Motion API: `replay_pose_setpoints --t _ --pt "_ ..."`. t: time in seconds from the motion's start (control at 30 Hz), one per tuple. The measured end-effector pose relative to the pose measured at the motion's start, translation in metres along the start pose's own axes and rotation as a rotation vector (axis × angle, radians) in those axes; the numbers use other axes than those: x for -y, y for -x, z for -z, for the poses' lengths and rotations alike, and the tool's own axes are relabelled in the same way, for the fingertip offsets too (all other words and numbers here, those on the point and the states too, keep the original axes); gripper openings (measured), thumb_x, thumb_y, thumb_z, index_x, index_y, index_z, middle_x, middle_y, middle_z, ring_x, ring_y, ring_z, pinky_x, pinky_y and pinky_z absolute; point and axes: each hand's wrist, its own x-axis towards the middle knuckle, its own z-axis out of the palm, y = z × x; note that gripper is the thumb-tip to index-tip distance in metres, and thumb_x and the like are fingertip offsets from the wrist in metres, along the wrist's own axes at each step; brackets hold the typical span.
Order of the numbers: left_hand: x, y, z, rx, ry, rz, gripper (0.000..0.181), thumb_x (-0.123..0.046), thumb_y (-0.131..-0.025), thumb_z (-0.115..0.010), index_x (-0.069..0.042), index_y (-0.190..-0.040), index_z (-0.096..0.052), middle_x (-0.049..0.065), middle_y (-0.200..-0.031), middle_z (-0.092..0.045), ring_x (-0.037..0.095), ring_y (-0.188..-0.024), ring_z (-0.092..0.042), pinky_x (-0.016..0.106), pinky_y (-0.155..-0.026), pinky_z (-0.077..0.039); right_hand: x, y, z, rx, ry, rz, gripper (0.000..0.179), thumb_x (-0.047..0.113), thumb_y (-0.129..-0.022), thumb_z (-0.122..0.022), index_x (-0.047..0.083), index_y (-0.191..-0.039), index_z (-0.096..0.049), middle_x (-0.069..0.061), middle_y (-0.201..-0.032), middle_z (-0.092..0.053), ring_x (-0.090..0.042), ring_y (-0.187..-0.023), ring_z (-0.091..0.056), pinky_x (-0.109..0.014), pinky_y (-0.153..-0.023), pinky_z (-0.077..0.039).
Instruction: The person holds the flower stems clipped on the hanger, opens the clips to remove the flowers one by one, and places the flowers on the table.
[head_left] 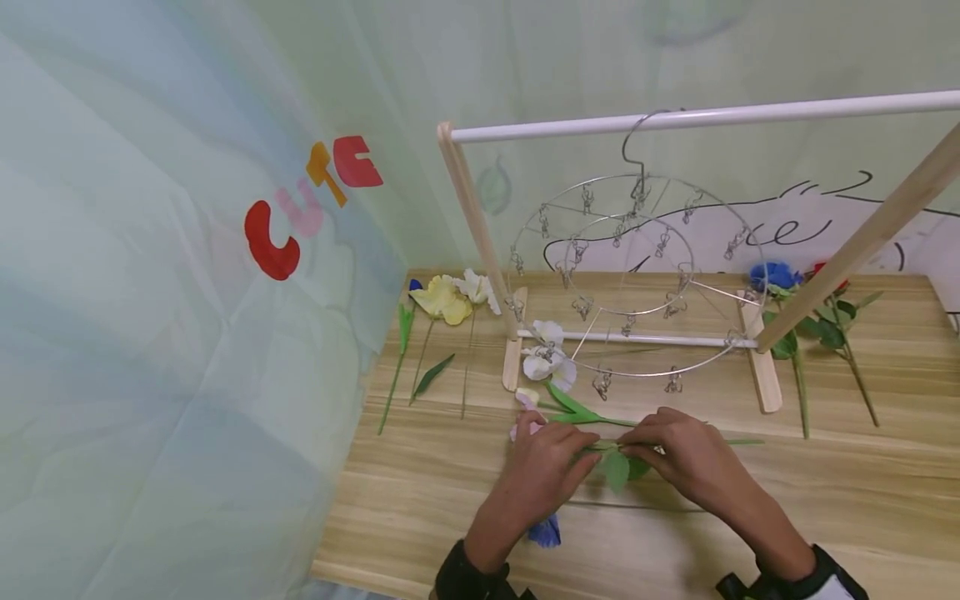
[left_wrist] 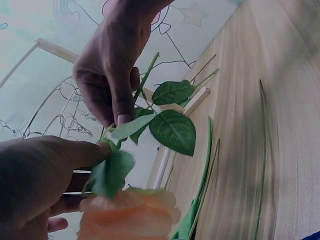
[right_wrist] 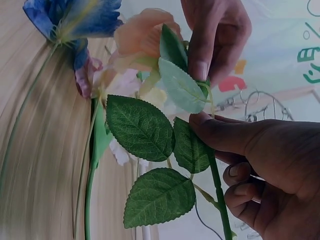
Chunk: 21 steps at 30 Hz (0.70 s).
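Both hands hold an artificial peach rose above the wooden table. The left hand (head_left: 542, 467) pinches its stem close under the bloom (left_wrist: 127, 215), thumb against the stem. Just beside it, the right hand (head_left: 686, 450) pinches the same stem between thumb and fingers, at a leaf joint. Serrated green leaves (right_wrist: 140, 129) spread from the stem (right_wrist: 220, 200) near the right thumb. In the head view, the bloom is hidden by the left hand. Under the hands lies a long-stemmed flower with green leaves (head_left: 573, 408), and a blue flower (head_left: 545, 531) lies by the left wrist.
Behind the hands, a round wire clip hanger (head_left: 637, 312) hangs from a rack's white rod (head_left: 720, 116). A white flower (head_left: 551, 358) overlaps the hanger's left edge. Yellow (head_left: 442, 302) and white blooms lie left of the rack; blue (head_left: 775, 275) and red roses lie right.
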Motion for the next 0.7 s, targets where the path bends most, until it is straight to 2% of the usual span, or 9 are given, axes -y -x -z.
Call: replay_pose_setpoints --t 0.17,0.53,0.7 --pt "0.001 0.001 0.001 -0.021 0.040 0.021 0.025 -0.037 -0.103 -0.070 -0.022 -0.121 -0.077 -0.009 -0.115 -0.078 0.008 -0.107 -0.071 0.040 -0.102 -0.040 -0.008 0.005 0.005 0.015 0.002 -0.030 0.022 0.016 -0.083 -0.089 0.032 -0.098 -0.084 0.018 -0.093 -0.075 -0.006 -0.086 -0.069 -0.027 -0.066 -0.055" --pt "0.003 0.005 -0.001 -0.070 0.043 0.041 0.023 -0.034 -0.105 -0.067 -0.020 -0.120 -0.077 -0.009 -0.118 -0.076 0.009 -0.114 -0.068 0.041 -0.103 -0.039 -0.030 0.019 0.023 0.027 -0.025 -0.084 0.019 0.019 -0.085 -0.088 0.034 -0.095 -0.083 0.020 -0.090 -0.075 -0.005 -0.081 -0.069 -0.028 -0.065 -0.053" --pt "0.003 0.005 0.000 -0.063 0.045 0.061 0.022 -0.034 -0.105 -0.067 -0.022 -0.120 -0.077 -0.010 -0.119 -0.076 0.009 -0.115 -0.067 0.041 -0.104 -0.039 -0.041 0.028 0.031 -0.033 0.002 -0.069 0.021 0.015 -0.081 -0.090 0.030 -0.095 -0.084 0.018 -0.089 -0.076 0.000 -0.078 -0.068 -0.027 -0.064 -0.053"
